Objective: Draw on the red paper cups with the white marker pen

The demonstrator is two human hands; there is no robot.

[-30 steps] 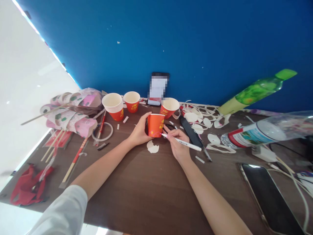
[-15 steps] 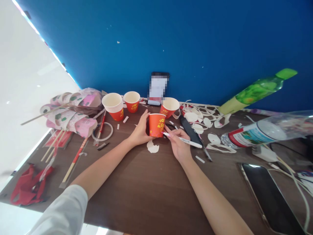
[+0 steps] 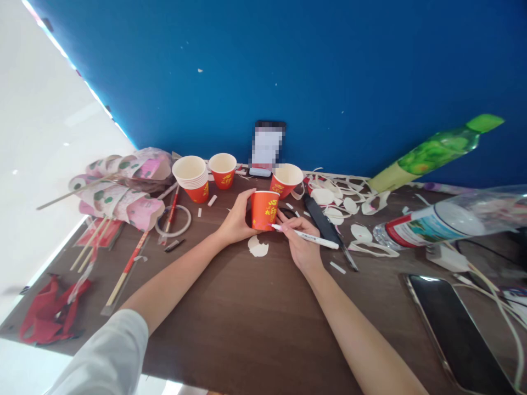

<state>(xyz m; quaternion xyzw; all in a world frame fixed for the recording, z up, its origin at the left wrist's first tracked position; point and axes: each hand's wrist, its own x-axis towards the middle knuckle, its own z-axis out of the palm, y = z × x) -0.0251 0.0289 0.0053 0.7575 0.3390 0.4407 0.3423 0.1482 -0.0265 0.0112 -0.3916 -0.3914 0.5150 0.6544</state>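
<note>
My left hand (image 3: 239, 220) grips the left side of a red paper cup (image 3: 263, 211) with yellow lettering, keeping it upright just above the table. In my right hand (image 3: 302, 241) is a white marker pen (image 3: 317, 238), its pink tip at the lower right of the cup's wall. Below the cup lies a torn round piece of white paper (image 3: 258, 248). Behind it another red paper cup (image 3: 287, 180) leans at a tilt. Farther left stand a single paper cup (image 3: 223, 171) and a nested stack of paper cups (image 3: 192, 181).
A propped phone (image 3: 267, 148) rests against the blue partition. Paper scraps (image 3: 332, 197), a black-handled knife (image 3: 325, 225), a green-capped bottle (image 3: 436, 151), a water bottle (image 3: 432, 222) and a dark phone (image 3: 457, 329) are right. Paper-wrapped sticks (image 3: 119, 200) and red straps (image 3: 49, 315) lie left.
The marker has tilted slightly, and its tip has shifted a little left and down along the cup's wall. My left hand still grips the cup in nearly the same place.
</note>
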